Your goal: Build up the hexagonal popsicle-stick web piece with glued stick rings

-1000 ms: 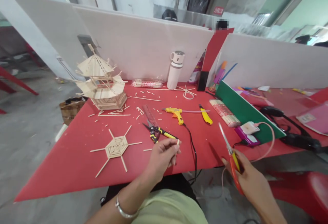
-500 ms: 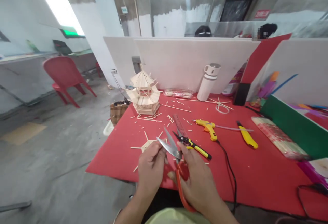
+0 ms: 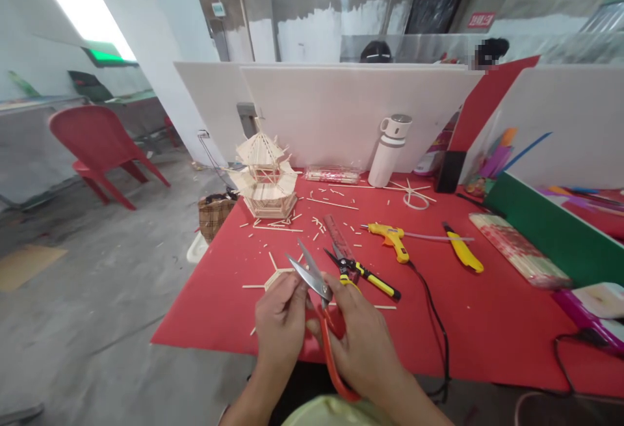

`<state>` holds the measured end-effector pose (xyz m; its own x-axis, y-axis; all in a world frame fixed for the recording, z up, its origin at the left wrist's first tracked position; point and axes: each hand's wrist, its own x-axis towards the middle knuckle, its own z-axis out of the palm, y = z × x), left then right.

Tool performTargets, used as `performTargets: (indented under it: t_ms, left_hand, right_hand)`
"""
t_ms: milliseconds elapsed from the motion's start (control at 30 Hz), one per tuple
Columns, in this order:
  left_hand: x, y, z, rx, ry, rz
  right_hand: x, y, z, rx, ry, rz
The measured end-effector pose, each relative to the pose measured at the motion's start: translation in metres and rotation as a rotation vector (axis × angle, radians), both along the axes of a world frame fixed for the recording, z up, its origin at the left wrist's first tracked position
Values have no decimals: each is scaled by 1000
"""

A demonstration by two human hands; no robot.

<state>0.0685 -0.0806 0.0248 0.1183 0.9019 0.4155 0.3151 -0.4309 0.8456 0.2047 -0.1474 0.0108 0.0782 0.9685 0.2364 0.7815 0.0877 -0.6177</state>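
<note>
My right hand (image 3: 363, 328) is closed around the red handles of a pair of scissors (image 3: 335, 364). The steel blades stand apart and point up and left, over the fingertips of my left hand (image 3: 280, 319). That hand is closed in a pinch; what sits between its fingers is hidden. Just behind it a small flat frame of wooden sticks (image 3: 275, 276) lies on the red table, partly covered, with sticks jutting outward. Beyond the scissors rest yellow-and-black pruning shears (image 3: 373, 281) and a reddish ruler (image 3: 340, 234).
A wooden stick pagoda model (image 3: 266, 175) stands at the back left, cut stick pieces scattered before it. Farther right are a white bottle (image 3: 389, 153), a yellow glue gun (image 3: 390, 237) with a black cord, a yellow utility knife (image 3: 463, 250) and packed sticks (image 3: 519, 250). White panels edge the back.
The view has shifted slightly, so most things sit a little farther left. Both hands and the scissors have edged left, and more of a stick shows beside my right hand.
</note>
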Motion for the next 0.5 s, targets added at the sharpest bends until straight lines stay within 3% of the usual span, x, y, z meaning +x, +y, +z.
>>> performTargets:
  t_ms: [300,500]
  left_hand:
    - [-1,-5,11,31,53,-3]
    - [0,-5,9,138,76,15]
  right_hand:
    - [-3,4,-3,-46,-34,4]
    - [-2,2,-6,51,-9,15]
